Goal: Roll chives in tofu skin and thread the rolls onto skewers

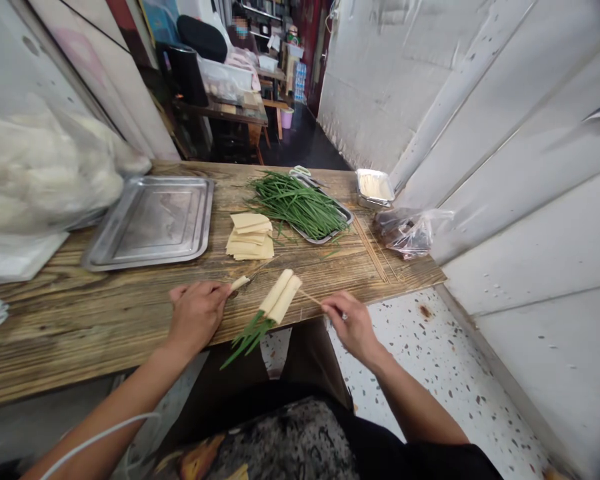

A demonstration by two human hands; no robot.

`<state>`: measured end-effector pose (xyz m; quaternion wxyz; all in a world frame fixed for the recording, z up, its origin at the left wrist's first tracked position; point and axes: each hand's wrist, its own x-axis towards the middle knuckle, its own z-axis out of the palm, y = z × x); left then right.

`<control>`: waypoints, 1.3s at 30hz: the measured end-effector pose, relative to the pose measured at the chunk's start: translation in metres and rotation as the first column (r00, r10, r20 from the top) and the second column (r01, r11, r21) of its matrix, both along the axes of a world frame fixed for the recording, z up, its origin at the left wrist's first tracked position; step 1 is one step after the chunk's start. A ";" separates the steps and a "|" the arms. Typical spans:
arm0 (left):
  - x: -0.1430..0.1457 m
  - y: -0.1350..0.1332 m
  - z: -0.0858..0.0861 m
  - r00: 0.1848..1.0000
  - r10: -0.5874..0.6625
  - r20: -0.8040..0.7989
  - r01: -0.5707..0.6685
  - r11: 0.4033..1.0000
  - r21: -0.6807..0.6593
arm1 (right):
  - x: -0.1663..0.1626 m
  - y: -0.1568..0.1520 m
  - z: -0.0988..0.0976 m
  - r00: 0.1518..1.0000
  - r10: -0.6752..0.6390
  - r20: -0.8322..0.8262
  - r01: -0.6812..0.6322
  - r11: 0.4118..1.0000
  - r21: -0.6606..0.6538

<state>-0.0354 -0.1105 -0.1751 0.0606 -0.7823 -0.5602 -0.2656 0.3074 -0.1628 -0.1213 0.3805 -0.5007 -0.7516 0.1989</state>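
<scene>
My right hand [351, 322] pinches a thin bamboo skewer [309, 297] that runs through two rolled tofu-skin wraps [281, 297], with green chives [247, 337] sticking out of their near ends over the table edge. My left hand [198, 311] rests on the wooden table [80, 320] and holds a small rolled piece of tofu skin [240, 283] at its fingertips. A stack of cut tofu-skin sheets [251, 237] lies behind the wraps. A metal tray of loose chives [300, 203] stands farther back.
An empty steel tray [153, 223] lies at the left. Loose skewers [371, 250], a plastic bag [410, 230] and a foil container [374, 187] sit at the right by the white wall. A large bagged white bundle [40, 170] is far left. A person sits in the back room.
</scene>
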 end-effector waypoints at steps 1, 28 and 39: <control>0.000 0.001 0.000 1.000 -0.004 -0.006 0.004 1.000 0.002 | -0.010 -0.003 -0.004 1.000 0.011 -0.005 -0.011 1.000 -0.022; -0.001 0.004 -0.006 0.997 -0.049 0.052 0.051 0.998 -0.039 | -0.057 -0.018 -0.026 0.975 0.006 0.224 0.034 0.985 -0.172; -0.002 0.006 -0.007 0.996 -0.049 0.070 0.054 0.995 -0.079 | -0.060 -0.015 -0.015 0.962 0.022 0.273 0.025 0.985 -0.169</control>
